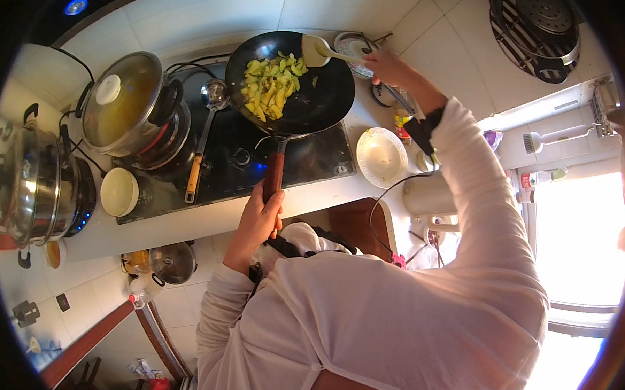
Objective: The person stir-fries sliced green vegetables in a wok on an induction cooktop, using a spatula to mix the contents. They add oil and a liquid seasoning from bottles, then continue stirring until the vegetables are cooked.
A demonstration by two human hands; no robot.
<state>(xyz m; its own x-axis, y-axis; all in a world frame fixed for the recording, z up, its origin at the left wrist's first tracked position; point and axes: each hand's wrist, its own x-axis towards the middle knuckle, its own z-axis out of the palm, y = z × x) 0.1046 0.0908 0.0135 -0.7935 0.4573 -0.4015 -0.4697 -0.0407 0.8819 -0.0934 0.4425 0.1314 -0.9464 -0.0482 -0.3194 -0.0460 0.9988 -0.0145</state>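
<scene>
My left hand [259, 222] is closed around the wooden handle [274, 177] of a black wok [332, 102] on the cooktop. Sliced yellow-green vegetable pieces [272, 87] lie together in the wok's left half. My right hand [395, 71] grips the handle of a pale spatula [315, 51], whose blade is at the wok's upper right rim, beside the food. A metal ladle with a wooden handle [194, 176] rests on the cooktop left of the wok. Right of the cooktop is a white bowl [382, 157].
A glass-lidded pot [123, 104] stands on the left burner, with a pale bowl [119, 192] in front of it. Farther left is a steel steamer pot [37, 186]. A patterned plate [352, 47] lies behind the wok's right side. A beige kettle-like container [428, 194] stands right.
</scene>
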